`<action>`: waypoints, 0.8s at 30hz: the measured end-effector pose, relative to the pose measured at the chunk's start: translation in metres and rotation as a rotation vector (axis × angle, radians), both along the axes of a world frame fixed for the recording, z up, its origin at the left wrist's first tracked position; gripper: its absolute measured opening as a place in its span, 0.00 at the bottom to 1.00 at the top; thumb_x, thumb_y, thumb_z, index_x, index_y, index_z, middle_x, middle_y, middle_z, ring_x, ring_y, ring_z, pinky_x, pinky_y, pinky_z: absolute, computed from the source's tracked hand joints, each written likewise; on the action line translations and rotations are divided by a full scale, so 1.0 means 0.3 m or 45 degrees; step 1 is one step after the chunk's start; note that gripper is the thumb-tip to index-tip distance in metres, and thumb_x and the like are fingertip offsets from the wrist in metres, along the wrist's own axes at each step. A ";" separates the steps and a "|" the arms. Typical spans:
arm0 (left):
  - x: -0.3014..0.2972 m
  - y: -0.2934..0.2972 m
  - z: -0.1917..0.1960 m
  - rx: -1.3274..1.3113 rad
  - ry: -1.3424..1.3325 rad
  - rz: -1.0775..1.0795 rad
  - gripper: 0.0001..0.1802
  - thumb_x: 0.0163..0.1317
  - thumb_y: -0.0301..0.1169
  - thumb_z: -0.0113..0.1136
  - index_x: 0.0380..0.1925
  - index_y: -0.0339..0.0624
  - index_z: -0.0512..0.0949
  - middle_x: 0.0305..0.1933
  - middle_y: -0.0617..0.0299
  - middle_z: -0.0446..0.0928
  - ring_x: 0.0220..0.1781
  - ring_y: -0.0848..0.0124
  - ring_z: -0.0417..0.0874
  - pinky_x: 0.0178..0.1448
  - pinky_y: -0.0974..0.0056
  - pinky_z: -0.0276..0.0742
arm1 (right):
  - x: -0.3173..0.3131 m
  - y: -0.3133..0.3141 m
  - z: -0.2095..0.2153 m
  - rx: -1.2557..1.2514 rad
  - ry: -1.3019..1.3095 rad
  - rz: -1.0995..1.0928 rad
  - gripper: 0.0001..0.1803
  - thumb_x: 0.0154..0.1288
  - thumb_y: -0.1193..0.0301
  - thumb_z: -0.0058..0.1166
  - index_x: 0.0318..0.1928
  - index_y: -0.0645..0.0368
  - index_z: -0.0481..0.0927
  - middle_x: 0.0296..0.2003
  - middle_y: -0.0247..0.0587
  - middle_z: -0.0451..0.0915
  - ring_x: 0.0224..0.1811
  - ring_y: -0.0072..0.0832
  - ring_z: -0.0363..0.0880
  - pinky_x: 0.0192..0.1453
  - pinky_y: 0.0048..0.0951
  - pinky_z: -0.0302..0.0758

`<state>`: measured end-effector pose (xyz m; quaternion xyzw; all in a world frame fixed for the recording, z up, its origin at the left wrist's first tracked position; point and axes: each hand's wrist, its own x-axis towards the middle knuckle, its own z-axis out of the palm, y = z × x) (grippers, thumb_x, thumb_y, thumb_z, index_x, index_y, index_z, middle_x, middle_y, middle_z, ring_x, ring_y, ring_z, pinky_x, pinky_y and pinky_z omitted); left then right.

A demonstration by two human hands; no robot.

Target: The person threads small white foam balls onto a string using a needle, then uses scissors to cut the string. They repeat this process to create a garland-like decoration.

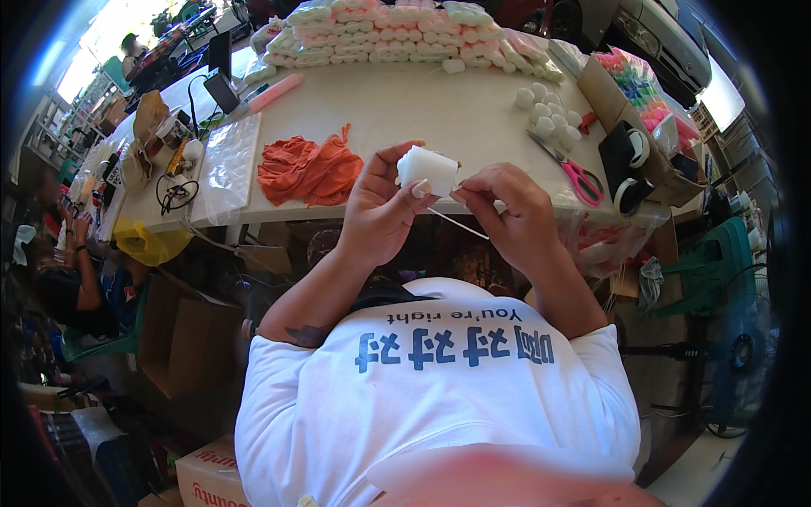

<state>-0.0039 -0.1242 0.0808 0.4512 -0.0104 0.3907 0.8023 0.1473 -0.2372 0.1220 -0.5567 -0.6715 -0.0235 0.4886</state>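
Above the near edge of the table, my left hand [379,205] is closed round a short, thick white candle [429,171], thumb on the near side and fingers behind it. A thin white cord [460,225], which looks like a wick, slants down and to the right from beneath the candle. Close to the candle's right end, my right hand [512,201] is closed in a pinch. The cord passes just below its fingertips, and whether they grip its end I cannot make out.
An orange cloth [309,167] lies left of my hands, beside a clear plastic sheet [230,160]. To the right are pink-handled scissors [574,173], several small white candles [553,117] and a cardboard box [621,118]. Stacked packs [380,38] line the far edge. A person [72,279] sits at left.
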 end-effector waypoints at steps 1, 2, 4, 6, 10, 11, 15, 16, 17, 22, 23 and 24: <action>0.001 0.000 -0.001 0.024 0.007 0.013 0.24 0.65 0.24 0.56 0.60 0.40 0.62 0.58 0.48 0.70 0.64 0.52 0.72 0.65 0.54 0.73 | 0.001 0.001 -0.001 0.040 -0.037 -0.007 0.06 0.57 0.78 0.63 0.34 0.60 0.79 0.34 0.44 0.77 0.31 0.35 0.79 0.34 0.32 0.77; 0.001 0.000 -0.002 0.048 0.015 0.026 0.24 0.65 0.24 0.55 0.60 0.40 0.62 0.58 0.48 0.70 0.64 0.52 0.72 0.65 0.54 0.73 | 0.000 0.000 -0.001 0.081 -0.073 -0.015 0.06 0.57 0.78 0.62 0.35 0.60 0.79 0.33 0.43 0.77 0.31 0.35 0.79 0.34 0.32 0.76; 0.002 0.000 -0.002 0.049 0.021 0.027 0.24 0.65 0.24 0.56 0.60 0.41 0.63 0.58 0.48 0.70 0.64 0.53 0.72 0.65 0.54 0.73 | -0.005 -0.002 0.000 0.100 -0.098 -0.015 0.07 0.57 0.79 0.61 0.37 0.59 0.80 0.33 0.43 0.78 0.31 0.35 0.79 0.34 0.31 0.76; 0.003 0.002 -0.001 0.040 0.012 0.022 0.23 0.65 0.24 0.56 0.60 0.41 0.63 0.58 0.49 0.70 0.64 0.53 0.72 0.65 0.54 0.73 | -0.012 -0.011 0.005 0.051 -0.074 0.000 0.09 0.58 0.81 0.60 0.39 0.59 0.81 0.33 0.43 0.78 0.31 0.34 0.78 0.34 0.31 0.76; 0.002 0.003 0.001 0.017 -0.019 0.039 0.24 0.64 0.23 0.57 0.59 0.41 0.63 0.58 0.49 0.70 0.64 0.55 0.72 0.65 0.53 0.73 | -0.009 -0.030 0.022 -0.024 -0.009 0.060 0.14 0.55 0.87 0.57 0.41 0.61 0.81 0.33 0.42 0.79 0.34 0.30 0.79 0.36 0.26 0.75; 0.002 0.002 0.000 0.014 -0.022 0.051 0.24 0.64 0.23 0.58 0.59 0.41 0.64 0.58 0.50 0.71 0.64 0.56 0.72 0.65 0.53 0.73 | -0.006 -0.031 0.024 -0.033 0.009 0.060 0.14 0.55 0.88 0.57 0.42 0.61 0.81 0.34 0.42 0.79 0.34 0.30 0.80 0.37 0.26 0.75; 0.002 -0.001 0.000 0.075 0.003 0.039 0.25 0.63 0.23 0.59 0.59 0.41 0.64 0.58 0.51 0.71 0.63 0.60 0.73 0.64 0.56 0.74 | 0.002 -0.023 0.017 0.055 0.041 0.059 0.14 0.56 0.87 0.57 0.43 0.61 0.80 0.37 0.42 0.79 0.35 0.29 0.80 0.39 0.25 0.76; 0.003 -0.003 0.001 0.098 0.010 0.033 0.25 0.62 0.23 0.60 0.59 0.42 0.64 0.58 0.52 0.71 0.62 0.62 0.73 0.64 0.57 0.74 | 0.002 -0.020 0.012 0.085 0.030 0.059 0.14 0.56 0.87 0.57 0.43 0.61 0.79 0.37 0.42 0.79 0.36 0.28 0.80 0.40 0.24 0.77; 0.004 -0.005 0.002 0.122 0.017 0.026 0.26 0.62 0.23 0.60 0.58 0.42 0.64 0.58 0.52 0.71 0.62 0.63 0.74 0.64 0.58 0.74 | 0.001 -0.018 0.007 0.089 0.039 0.043 0.14 0.56 0.87 0.58 0.43 0.61 0.78 0.37 0.42 0.79 0.36 0.28 0.81 0.41 0.24 0.77; 0.008 -0.022 0.012 0.237 0.060 0.084 0.28 0.59 0.20 0.63 0.58 0.40 0.64 0.58 0.52 0.71 0.61 0.65 0.74 0.63 0.60 0.74 | 0.006 -0.012 -0.002 0.131 0.023 0.022 0.15 0.55 0.84 0.61 0.42 0.59 0.76 0.37 0.44 0.77 0.40 0.33 0.81 0.39 0.28 0.78; 0.006 -0.025 0.014 0.221 0.070 0.078 0.29 0.58 0.20 0.63 0.59 0.40 0.64 0.58 0.52 0.72 0.60 0.65 0.75 0.63 0.61 0.74 | 0.008 -0.012 -0.002 0.133 -0.015 0.011 0.15 0.54 0.84 0.62 0.42 0.59 0.75 0.40 0.45 0.76 0.42 0.34 0.80 0.41 0.28 0.78; 0.005 -0.025 0.016 0.256 0.098 0.098 0.29 0.59 0.20 0.63 0.59 0.40 0.64 0.58 0.52 0.71 0.60 0.65 0.75 0.62 0.61 0.75 | 0.008 -0.011 -0.002 0.139 -0.038 -0.001 0.16 0.54 0.83 0.62 0.43 0.59 0.75 0.43 0.46 0.75 0.44 0.34 0.80 0.42 0.29 0.78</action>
